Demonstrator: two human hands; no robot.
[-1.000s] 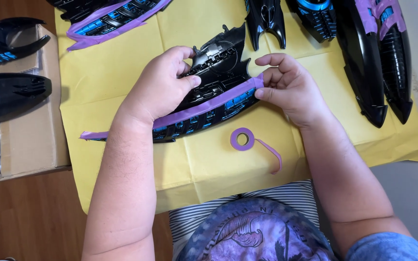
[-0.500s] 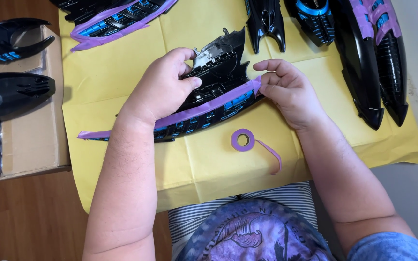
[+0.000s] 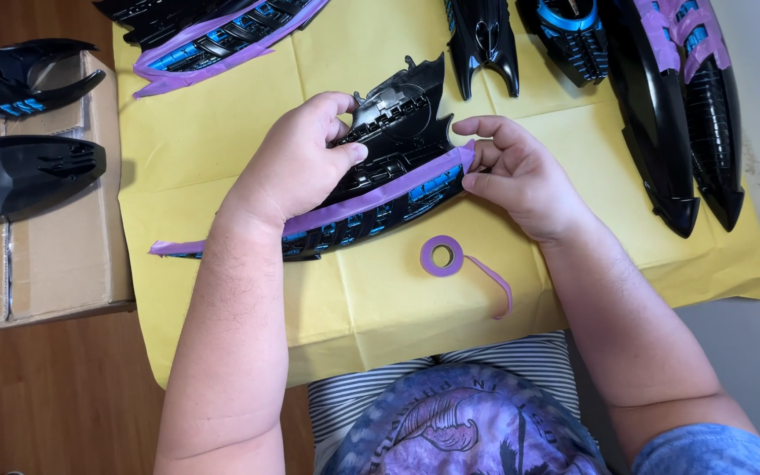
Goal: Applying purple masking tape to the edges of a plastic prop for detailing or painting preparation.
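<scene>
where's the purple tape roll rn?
Head view: small purple tape roll lies on the yellow paper sheet, just below the right hand and the black-and-blue plastic panel.

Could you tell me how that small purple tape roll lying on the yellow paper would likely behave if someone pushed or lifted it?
The purple tape roll lies flat on the yellow paper, so a push would probably slide it, not roll it. It looks thin and hollow, so likely very light. Its loose tail curls away limply and would probably trail or stick.

Yellow paper [image 3: 661, 255] is covering a work surface. A cardboard box [image 3: 54, 255] is sitting at left above brown wooden floor [image 3: 63, 396]. Daylight is falling evenly across everything.
</scene>
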